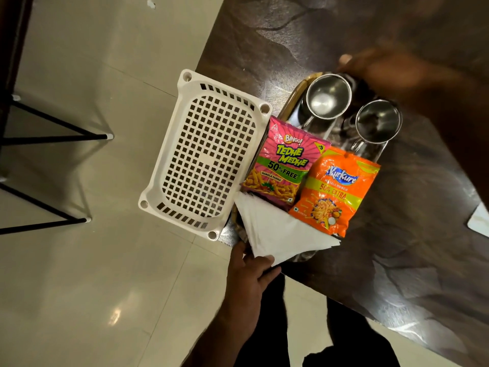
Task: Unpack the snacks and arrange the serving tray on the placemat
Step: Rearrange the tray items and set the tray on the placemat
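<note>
While my left hand [247,271] reaches up from the bottom of the view with the forearm angled toward the serving tray [292,102], its thumb lies against the near corner of the folded white napkins [275,231], and the fingers curl under the tray's near end, out of sight, so I take it as gripping that end. My right hand [381,72] comes in from the upper right, badly blurred; it sits at the tray's far end beside one steel cup, and I cannot tell whether it is closed on the rim or only resting there.

Most of the tray is covered: I see its golden rim at the far left corner and a strip of mirrored base between the cups and packets. It rests at the left edge of the dark marbled table [304,35], near the table's corner. The napkins overhang the tray's near end.

I count two steel cups, one [329,96] at the tray's far end and one [378,121] by its right edge, both upright and empty. Two snack packets lie flat side by side mid-tray: a pink Bingo packet [284,160] on the left, an orange Kurkure packet [334,190] on the right, both sealed. One white perforated basket [206,154] sits just left of the tray, jutting past the table's edge over the tiled floor [79,260]. A pale object [480,221] is cut off at the right edge of the view.
</note>
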The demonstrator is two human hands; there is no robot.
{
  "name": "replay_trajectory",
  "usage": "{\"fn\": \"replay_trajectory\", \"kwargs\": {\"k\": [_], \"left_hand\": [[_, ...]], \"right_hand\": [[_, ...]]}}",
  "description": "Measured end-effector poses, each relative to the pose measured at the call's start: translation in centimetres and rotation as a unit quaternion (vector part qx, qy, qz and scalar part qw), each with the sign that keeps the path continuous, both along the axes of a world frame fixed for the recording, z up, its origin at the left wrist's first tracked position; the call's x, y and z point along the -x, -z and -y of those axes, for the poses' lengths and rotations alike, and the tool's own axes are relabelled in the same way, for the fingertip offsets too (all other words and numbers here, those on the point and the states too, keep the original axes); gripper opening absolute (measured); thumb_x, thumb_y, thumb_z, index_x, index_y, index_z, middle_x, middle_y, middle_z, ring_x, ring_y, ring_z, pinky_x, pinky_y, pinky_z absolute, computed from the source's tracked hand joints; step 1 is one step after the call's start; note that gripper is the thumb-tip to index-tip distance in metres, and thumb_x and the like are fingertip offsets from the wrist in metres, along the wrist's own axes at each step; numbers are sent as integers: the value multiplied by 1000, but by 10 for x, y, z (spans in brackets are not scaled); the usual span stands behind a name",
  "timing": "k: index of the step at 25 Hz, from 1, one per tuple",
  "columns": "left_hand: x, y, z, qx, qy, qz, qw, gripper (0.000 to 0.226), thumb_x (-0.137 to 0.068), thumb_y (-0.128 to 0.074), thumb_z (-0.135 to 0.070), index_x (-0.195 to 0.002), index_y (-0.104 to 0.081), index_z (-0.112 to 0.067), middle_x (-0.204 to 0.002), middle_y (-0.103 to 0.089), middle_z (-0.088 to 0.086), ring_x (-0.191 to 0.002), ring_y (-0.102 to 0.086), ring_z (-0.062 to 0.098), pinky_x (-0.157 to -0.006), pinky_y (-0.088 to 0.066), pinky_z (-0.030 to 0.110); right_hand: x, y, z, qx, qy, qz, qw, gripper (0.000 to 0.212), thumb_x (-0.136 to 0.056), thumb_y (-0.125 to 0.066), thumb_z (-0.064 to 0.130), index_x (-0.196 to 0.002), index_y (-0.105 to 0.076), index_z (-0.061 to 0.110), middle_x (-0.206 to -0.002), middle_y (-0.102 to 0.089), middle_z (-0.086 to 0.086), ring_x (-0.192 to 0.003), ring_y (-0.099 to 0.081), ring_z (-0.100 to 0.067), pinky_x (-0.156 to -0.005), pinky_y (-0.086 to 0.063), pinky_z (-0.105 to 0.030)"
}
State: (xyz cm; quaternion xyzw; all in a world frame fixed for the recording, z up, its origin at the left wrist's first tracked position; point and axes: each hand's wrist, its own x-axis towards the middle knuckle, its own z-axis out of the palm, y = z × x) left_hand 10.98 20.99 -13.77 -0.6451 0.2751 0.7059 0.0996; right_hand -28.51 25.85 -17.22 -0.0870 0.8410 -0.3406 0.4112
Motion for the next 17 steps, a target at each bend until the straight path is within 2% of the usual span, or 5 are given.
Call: {"fn": "replay_trajectory", "kwargs": {"k": [2,4,9,12,17], "left_hand": [[-1,-3,0,4,-2,-7,1000,56,-75,-72,-3,-127,-58,-20,-122,-70,15,-112,-70,32,-94,-58,50],[-2,-8,-1,5,9,-16,1000,61,-71,-73,-8,-128,-58,-22,-122,-70,14,-112,-70,31,-94,-58,48],[-8,-24,-1,23,57,-29,998,66,-66,-73,-8,-129,-59,-19,-118,-72,14,-103,-73,33,-83,-61,47],[-6,-41,-4,44,100,-46,993,60,-66,-71,-7,-124,-63,-23,-112,-74,11,-97,-75,29,-76,-61,44],[20,-66,-17,116,218,-82,966,56,-70,-70,-13,-121,-67,-34,-120,-73,-1,-102,-73,22,-78,-61,46]], "right_hand": [[-6,-6,-8,24,42,23,999,41,-108,-57,38,-122,-75,4,-81,-72,-3,-58,-68,-8,-62,-55,-20],[-13,-17,-25,35,55,18,998,36,-108,-57,36,-121,-76,8,-104,-75,-17,-82,-71,-25,-80,-50,-31],[-31,-52,-87,51,100,33,993,42,-110,-55,34,-115,-74,-3,-97,-64,-23,-82,-60,-28,-64,-48,-30],[-47,-78,-135,31,140,26,989,37,-110,-56,33,-83,-71,13,-76,-64,-10,-58,-60,-16,-54,-48,-21],[-65,-95,-227,22,226,58,972,36,-106,-57,46,-78,-71,30,-72,-67,10,-71,-59,-14,-72,-47,-32]]}}
